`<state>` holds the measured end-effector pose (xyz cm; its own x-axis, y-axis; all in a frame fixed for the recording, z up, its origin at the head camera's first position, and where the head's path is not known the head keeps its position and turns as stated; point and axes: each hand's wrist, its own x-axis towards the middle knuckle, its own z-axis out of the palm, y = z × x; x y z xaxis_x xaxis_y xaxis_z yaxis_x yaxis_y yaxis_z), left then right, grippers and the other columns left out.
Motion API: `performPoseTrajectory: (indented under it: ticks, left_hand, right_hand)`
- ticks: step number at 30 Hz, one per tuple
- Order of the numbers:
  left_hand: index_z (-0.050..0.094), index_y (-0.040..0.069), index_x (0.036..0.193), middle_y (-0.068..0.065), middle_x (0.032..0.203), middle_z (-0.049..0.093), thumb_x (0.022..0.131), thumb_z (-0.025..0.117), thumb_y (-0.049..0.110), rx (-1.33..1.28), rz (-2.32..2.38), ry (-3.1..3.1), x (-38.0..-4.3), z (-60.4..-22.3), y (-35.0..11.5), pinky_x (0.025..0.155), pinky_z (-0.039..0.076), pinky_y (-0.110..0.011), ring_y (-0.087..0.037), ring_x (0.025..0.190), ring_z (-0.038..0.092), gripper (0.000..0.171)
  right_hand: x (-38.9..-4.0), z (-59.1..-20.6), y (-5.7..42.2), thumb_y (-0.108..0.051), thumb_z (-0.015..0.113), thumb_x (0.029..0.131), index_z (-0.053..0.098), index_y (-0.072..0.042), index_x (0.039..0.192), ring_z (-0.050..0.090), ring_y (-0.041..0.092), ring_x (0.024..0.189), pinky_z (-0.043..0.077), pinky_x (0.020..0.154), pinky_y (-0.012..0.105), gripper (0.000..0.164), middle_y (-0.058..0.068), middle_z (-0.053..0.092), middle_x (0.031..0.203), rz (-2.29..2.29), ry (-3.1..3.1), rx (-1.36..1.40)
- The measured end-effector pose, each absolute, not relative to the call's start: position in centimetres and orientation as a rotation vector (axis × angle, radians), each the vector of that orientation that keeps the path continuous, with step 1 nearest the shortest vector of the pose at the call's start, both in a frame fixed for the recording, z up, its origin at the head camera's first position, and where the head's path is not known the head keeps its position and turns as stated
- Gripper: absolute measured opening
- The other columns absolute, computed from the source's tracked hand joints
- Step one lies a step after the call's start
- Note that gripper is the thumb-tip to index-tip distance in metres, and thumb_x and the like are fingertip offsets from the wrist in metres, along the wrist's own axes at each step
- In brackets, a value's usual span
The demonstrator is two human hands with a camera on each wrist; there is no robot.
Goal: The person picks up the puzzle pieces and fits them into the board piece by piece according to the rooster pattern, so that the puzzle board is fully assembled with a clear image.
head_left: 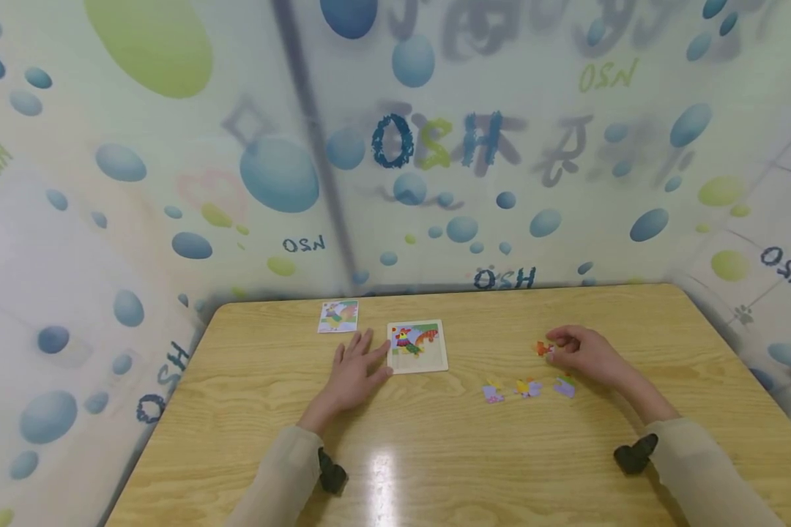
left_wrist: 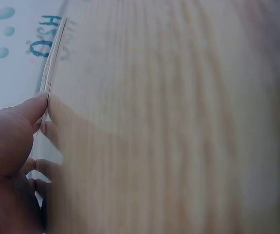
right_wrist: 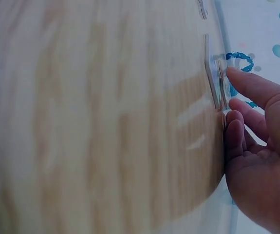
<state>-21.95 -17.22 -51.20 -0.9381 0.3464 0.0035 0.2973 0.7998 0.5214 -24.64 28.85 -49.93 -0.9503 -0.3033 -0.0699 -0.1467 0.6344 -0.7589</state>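
My left hand (head_left: 354,373) lies on the table with its fingers spread. Its index finger and thumb touch the left side of a square wooden puzzle board (head_left: 415,368), which holds a partly filled rooster picture. In the left wrist view the thumb (left_wrist: 32,108) meets the board's thin edge. On the right, my right hand (head_left: 583,353) pinches an orange puzzle piece (head_left: 542,349) between thumb and index finger, at the tabletop. The right wrist view shows this hand's thumb (right_wrist: 249,87) beside thin pieces seen edge-on. Nearer me lie a lilac-yellow piece (head_left: 493,394) and a lilac-green piece (head_left: 565,387).
A printed rooster picture card (head_left: 338,317) lies beyond my left hand, left of the board. Between the loose pieces is another yellow and lilac one (head_left: 529,388). The wooden table (head_left: 435,454) reaches back to a patterned curtain (head_left: 409,256).
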Motion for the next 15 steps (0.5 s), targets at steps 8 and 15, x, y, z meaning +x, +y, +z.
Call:
performPoseTrajectory:
  ticks: [8,15]
  left_hand:
    - [0.048,0.008,0.153,-0.028,0.165,0.018,0.104,0.059,0.033,0.528,0.841,2.897,-21.77,-51.03,-17.20,0.118,0.001,-0.069,-0.048,0.153,0.009,0.056]
    - [0.048,0.008,0.153,-0.027,0.166,0.017,0.104,0.060,0.033,0.532,0.845,2.895,-21.91,-51.27,-17.26,0.118,0.000,-0.068,-0.047,0.154,0.008,0.057]
  right_hand:
    - [-24.59,-49.87,28.78,-0.023,0.069,0.100,0.059,0.005,0.137,0.059,0.025,0.097,0.052,0.077,0.036,0.048,0.023,0.062,0.123,-1.223,2.663,-0.407]
    - [-24.68,-50.07,28.43,-0.024,0.071,0.099,0.063,0.004,0.134,0.058,0.024,0.095,0.051,0.076,0.036,0.045,0.025,0.063,0.125,-1.183,2.711,-0.423]
